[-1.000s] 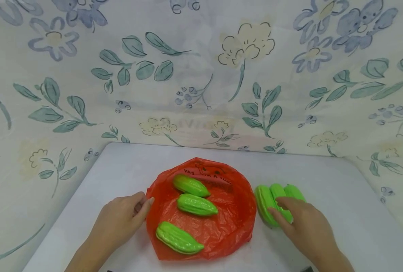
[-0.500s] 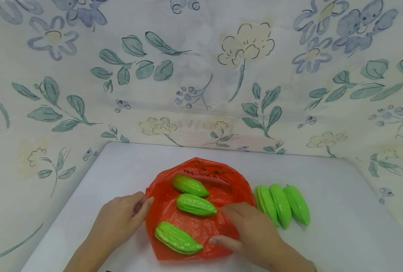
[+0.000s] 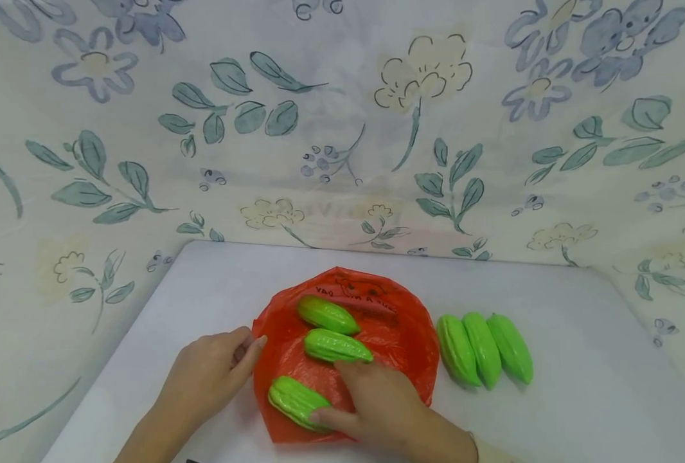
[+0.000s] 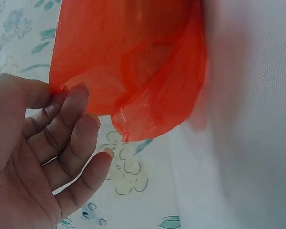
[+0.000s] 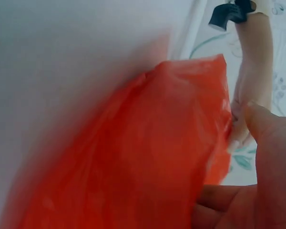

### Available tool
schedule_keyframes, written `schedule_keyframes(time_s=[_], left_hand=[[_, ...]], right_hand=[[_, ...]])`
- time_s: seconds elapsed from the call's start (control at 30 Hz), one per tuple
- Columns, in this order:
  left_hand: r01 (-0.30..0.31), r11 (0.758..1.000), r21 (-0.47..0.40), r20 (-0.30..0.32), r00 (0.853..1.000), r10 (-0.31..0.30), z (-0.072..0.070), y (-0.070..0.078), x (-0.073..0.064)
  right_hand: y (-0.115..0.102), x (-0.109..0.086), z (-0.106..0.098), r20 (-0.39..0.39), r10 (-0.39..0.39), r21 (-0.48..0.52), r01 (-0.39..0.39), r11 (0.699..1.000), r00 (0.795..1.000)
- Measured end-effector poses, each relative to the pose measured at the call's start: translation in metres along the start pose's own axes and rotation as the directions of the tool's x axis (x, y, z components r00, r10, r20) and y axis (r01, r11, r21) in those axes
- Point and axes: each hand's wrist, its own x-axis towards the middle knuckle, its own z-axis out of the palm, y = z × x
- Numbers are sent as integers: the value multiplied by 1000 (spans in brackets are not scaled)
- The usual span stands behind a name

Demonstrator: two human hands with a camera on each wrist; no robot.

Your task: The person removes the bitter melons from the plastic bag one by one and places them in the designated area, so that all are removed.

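Observation:
A red plastic bag [image 3: 391,386] lies spread with its mouth facing up. My left hand [image 3: 209,373] pinches its left rim between thumb and forefinger, as the left wrist view also shows; the other left fingers [image 4: 86,138] are loosely bent. Inside lie three glossy green bitter melons: a rear one [image 3: 326,314], a middle one [image 3: 333,345] and a front one [image 3: 296,400]. My right hand [image 3: 380,405] reaches over the bag's front right part, fingers spread. Its thumb overlaps the front melon and its forefinger lies by the middle one; contact is unclear. The bag hides some fingers in the right wrist view.
Three more green bitter melons [image 3: 484,350] lie side by side to the right of the bag. A white table [image 3: 221,276] carries everything. Behind and beside it hangs floral cloth [image 3: 342,128].
My right hand has moved left from the melons on the right to over the bag, bringing nothing visible with it. My left hand keeps its hold on the rim.

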Motion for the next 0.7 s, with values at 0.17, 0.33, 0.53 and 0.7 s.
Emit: schedule_keyframes(time_s=[0.17, 0.33, 0.53, 0.7], left_hand=[[18, 1000, -7, 17, 1000, -18, 0, 1, 0], [-1, 1000, -3, -1, 1000, 1, 1, 1, 0], [15, 1000, -5, 10, 1000, -15, 1, 1, 1], [-3, 1000, 4, -17, 1000, 3, 1, 1, 1]], right_hand=[[-5, 6, 11, 38, -3, -10, 3, 1000, 999], [-6, 8, 12, 28, -47, -91, 49, 995, 999], [0, 7, 11, -9, -78, -94, 77, 993, 997], [2, 5, 11, -27, -86, -84, 83, 993, 996]])
